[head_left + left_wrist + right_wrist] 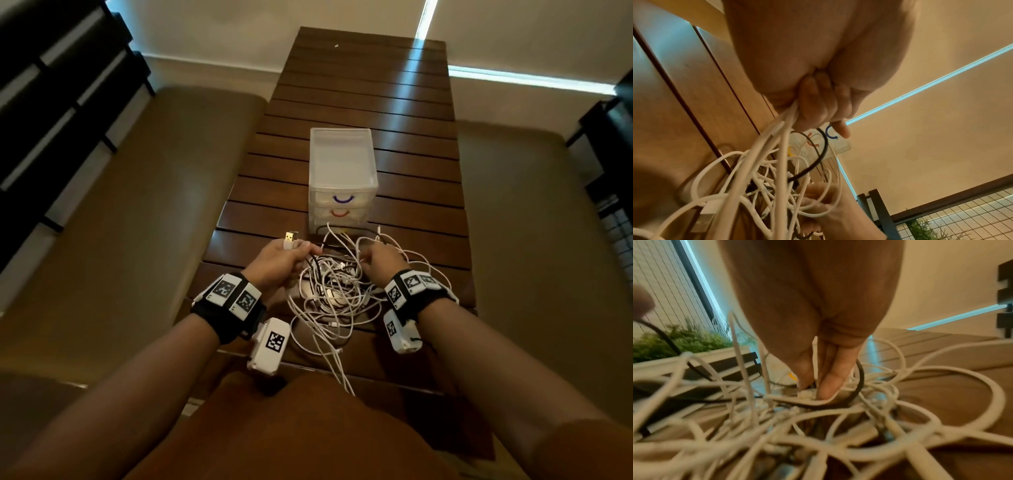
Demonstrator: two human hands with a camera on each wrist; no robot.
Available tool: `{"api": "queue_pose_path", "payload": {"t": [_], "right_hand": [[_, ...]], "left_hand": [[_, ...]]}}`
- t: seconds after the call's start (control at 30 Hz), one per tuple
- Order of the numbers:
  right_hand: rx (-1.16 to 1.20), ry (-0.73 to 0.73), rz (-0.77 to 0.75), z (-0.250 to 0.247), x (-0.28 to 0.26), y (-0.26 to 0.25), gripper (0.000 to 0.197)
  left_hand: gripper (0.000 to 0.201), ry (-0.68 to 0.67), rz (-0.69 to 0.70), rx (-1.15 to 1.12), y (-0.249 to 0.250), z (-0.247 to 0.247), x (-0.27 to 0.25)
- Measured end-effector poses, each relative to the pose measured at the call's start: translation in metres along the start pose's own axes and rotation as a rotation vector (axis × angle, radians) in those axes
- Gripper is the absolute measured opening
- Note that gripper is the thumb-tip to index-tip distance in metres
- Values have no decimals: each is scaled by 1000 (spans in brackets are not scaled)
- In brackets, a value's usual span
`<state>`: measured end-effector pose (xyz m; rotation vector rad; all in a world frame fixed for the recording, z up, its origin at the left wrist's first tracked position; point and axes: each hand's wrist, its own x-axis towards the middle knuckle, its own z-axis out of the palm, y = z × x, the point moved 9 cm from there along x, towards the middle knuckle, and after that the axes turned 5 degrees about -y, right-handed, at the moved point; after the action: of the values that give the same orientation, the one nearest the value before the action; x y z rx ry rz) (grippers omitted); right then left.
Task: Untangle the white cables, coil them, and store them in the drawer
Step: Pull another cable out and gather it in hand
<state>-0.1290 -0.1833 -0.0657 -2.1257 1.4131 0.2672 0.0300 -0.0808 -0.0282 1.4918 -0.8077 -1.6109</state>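
A tangle of white cables (334,294) lies on the near end of the wooden slat table (370,113), with a black cable (860,382) mixed in. My left hand (301,251) grips a white cable just behind its USB plug (291,237), which sticks up from the fist. In the left wrist view my left hand (813,113) is curled round several white strands (785,128). My right hand (368,260) reaches into the tangle from the right. Its thumb and fingers (830,382) pinch a thin white strand (817,369). A clear plastic drawer unit (342,161) stands just behind, drawers shut.
The drawer unit has a blue handle (343,199) above a red one (339,214). Tan cushioned benches (137,205) flank the table on both sides. One white cable end (342,373) hangs over the near table edge. A planter with greenery (684,342) stands off to the right.
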Motion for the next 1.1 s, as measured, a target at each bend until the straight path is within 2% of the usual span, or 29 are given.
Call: {"api": "queue_pose_path", "payload": {"t": [0.23,0.43,0.57,0.6,0.7,0.77,0.87,0.97,1.03,1.1], "right_hand": [[-36,83,6,8,18,-3,16],[-92,100,14,18,31,-3,27],[-103,76,-52,15,32,-9,23],[-74,76,-86,11,29,-13,21],[146,10,-220,-4,9,-26,16],[318,-39,-309,-23,-11,-33,24],[421,-65,-371,-55,-41,-31,19],[498,-19,-387,-90,-67,-26,15],[523,53,-420,-112,-78,-26,12],[540,124,-431,-125,-83,-25,15]], "left_hand": [[28,-25,-36,80,-4,2,9],[28,-57,-39,105,1,9,14],[17,-26,40,181,10,14,16],[15,-15,96,192,16,17,16],[27,-48,219,197,24,31,17],[32,-75,260,288,23,42,19],[29,71,324,464,28,46,20],[25,199,312,634,32,44,19],[9,184,261,721,27,42,24],[3,195,219,742,21,36,27]]}}
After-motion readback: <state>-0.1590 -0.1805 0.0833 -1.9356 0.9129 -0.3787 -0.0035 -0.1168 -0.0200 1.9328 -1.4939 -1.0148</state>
